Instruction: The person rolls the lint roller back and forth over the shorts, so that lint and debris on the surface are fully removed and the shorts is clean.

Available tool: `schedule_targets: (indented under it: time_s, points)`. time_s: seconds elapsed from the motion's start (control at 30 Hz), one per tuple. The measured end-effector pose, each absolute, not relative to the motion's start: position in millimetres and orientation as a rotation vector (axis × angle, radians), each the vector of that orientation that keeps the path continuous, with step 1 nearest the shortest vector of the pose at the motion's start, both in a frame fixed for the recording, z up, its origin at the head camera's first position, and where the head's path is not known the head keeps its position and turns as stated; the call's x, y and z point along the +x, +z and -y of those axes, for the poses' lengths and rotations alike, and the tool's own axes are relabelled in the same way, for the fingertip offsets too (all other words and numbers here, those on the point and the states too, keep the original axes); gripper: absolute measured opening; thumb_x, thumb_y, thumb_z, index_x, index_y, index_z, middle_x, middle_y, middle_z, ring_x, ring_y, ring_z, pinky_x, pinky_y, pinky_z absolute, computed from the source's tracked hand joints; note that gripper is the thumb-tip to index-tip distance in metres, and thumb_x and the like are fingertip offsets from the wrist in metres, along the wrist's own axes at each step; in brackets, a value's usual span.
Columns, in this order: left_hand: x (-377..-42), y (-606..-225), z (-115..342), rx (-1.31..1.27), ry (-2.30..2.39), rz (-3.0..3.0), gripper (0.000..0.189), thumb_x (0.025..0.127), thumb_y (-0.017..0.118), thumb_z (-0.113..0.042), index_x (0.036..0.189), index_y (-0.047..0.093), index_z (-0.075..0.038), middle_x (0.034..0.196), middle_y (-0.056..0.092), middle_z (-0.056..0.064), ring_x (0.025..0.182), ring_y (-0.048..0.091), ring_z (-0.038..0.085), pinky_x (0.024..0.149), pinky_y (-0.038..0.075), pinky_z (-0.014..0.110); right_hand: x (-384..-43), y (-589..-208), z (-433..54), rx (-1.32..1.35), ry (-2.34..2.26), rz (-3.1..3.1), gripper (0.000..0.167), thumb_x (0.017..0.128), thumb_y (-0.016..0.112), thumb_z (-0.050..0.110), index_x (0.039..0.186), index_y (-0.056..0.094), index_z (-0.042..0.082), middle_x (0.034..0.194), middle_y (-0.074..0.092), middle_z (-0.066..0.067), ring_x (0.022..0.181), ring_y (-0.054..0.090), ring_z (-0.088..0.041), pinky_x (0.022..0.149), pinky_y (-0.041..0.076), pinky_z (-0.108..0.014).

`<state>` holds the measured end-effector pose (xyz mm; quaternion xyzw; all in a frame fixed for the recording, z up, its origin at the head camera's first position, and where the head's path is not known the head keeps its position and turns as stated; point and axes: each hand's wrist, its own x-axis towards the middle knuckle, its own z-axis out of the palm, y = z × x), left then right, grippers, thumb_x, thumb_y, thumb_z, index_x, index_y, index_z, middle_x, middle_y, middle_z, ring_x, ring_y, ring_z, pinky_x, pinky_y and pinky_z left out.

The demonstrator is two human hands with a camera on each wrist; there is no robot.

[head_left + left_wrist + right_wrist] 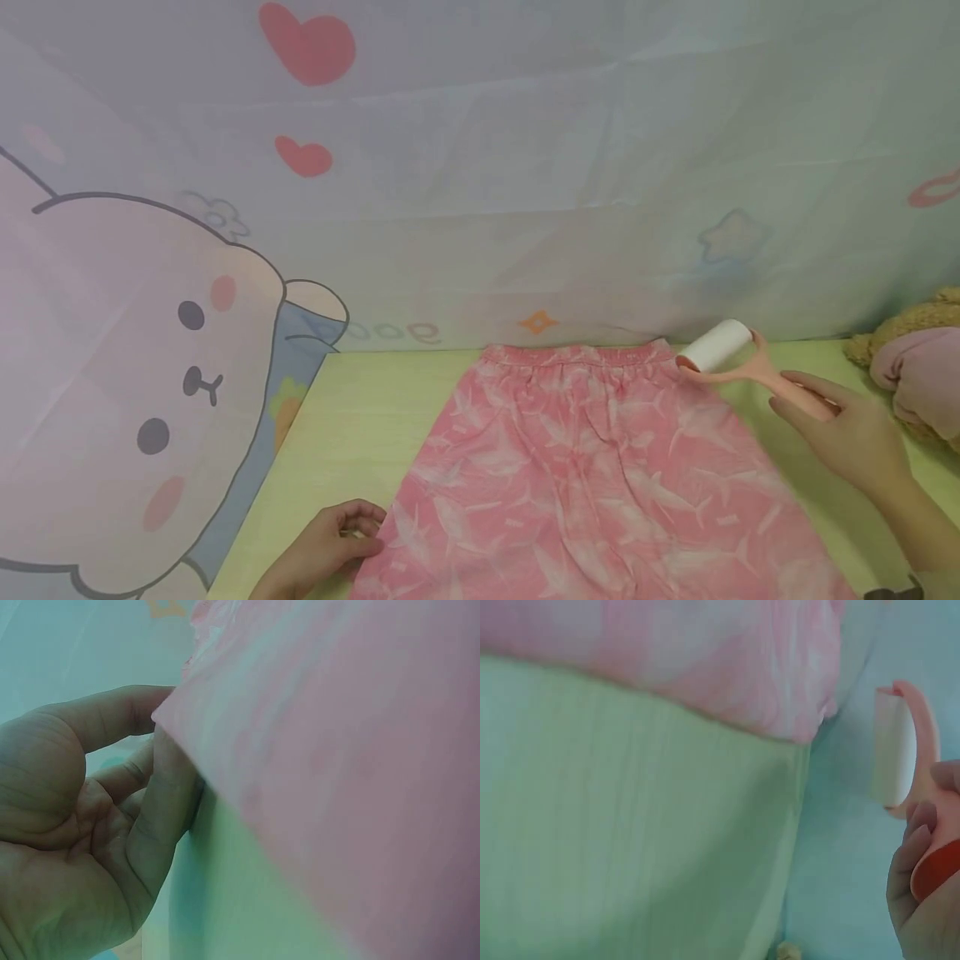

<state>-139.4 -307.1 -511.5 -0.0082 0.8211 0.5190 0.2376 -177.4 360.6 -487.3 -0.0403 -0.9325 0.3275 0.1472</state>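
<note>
A pink garment (570,467) with a pale fish-like print and a gathered elastic waistband lies spread out, waistband at the far side; whether it is a skirt or shorts I cannot tell. My left hand (330,542) pinches its left edge between thumb and fingers, and in the left wrist view the cloth (322,750) hides some fingertips. In my right hand (862,437) I grip a lint roller (765,371) by its peach handle. Its white roll (895,750) is held up near the waistband's right end and looks apart from the cloth in the right wrist view.
A pale yellow-green table (375,417) lies under the garment. Behind it hangs a printed cloth backdrop (487,167) with hearts and a large cartoon animal on the left. A fluffy brown plush toy (918,321) with pink on it sits at the right edge, near my right hand.
</note>
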Motion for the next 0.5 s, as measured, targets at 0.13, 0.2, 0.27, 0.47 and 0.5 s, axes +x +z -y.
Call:
schedule_targets:
  time_s: [0.13, 0.2, 0.27, 0.47, 0.5]
  points:
    - [-139, -509, 306, -0.032, 1.422, -2.25, 0.035, 0.091, 0.079, -0.012, 0.12, 0.065, 0.002, 0.094, 0.066, 0.007, 0.087, 0.062, 0.023, 0.072, 0.055, 0.032, -191, -496, -375, -0.174, 0.876, 2.717, 0.073, 0.101, 0.062, 0.053, 0.149, 0.052, -0.001, 0.058, 0.058, -0.007, 0.043, 0.043, -0.019, 0.041, 0.036, -0.033]
    - [-139, -507, 306, -0.03, 1.429, -2.245, 0.036, 0.09, 0.08, -0.013, 0.12, 0.066, 0.002, 0.094, 0.066, 0.008, 0.087, 0.062, 0.023, 0.073, 0.055, 0.032, -197, -501, -381, -0.196, 0.859, 2.706, 0.073, 0.101, 0.062, 0.051, 0.147, 0.052, -0.004, 0.065, 0.065, -0.015, 0.049, 0.051, -0.024, 0.043, 0.038, -0.034]
    - [-139, -507, 306, -0.022, 1.434, -2.242, 0.036, 0.09, 0.08, -0.014, 0.119, 0.066, 0.001, 0.094, 0.066, 0.008, 0.088, 0.063, 0.023, 0.073, 0.055, 0.032, -202, -506, -385, -0.205, 0.867, 2.709, 0.072, 0.102, 0.062, 0.049, 0.147, 0.05, -0.006, 0.083, 0.069, -0.028, 0.063, 0.06, -0.036, 0.048, 0.044, -0.041]
    - [-138, -508, 306, -0.018, 1.434, -2.242, 0.035, 0.091, 0.079, -0.014, 0.119, 0.066, 0.001, 0.095, 0.066, 0.008, 0.087, 0.062, 0.023, 0.072, 0.055, 0.032, -212, -517, -392, -0.193, 0.912, 2.762, 0.07, 0.105, 0.057, 0.046, 0.149, 0.047, -0.007, 0.127, 0.056, -0.042, 0.102, 0.057, -0.057, 0.07, 0.047, -0.061]
    - [-137, -508, 307, -0.021, 1.432, -2.243, 0.035, 0.091, 0.079, -0.014, 0.12, 0.066, 0.001, 0.095, 0.066, 0.008, 0.087, 0.063, 0.023, 0.072, 0.055, 0.032, -212, -518, -392, -0.19, 0.922, 2.77, 0.069, 0.105, 0.056, 0.047, 0.149, 0.047, -0.006, 0.128, 0.055, -0.042, 0.102, 0.057, -0.057, 0.07, 0.046, -0.062]
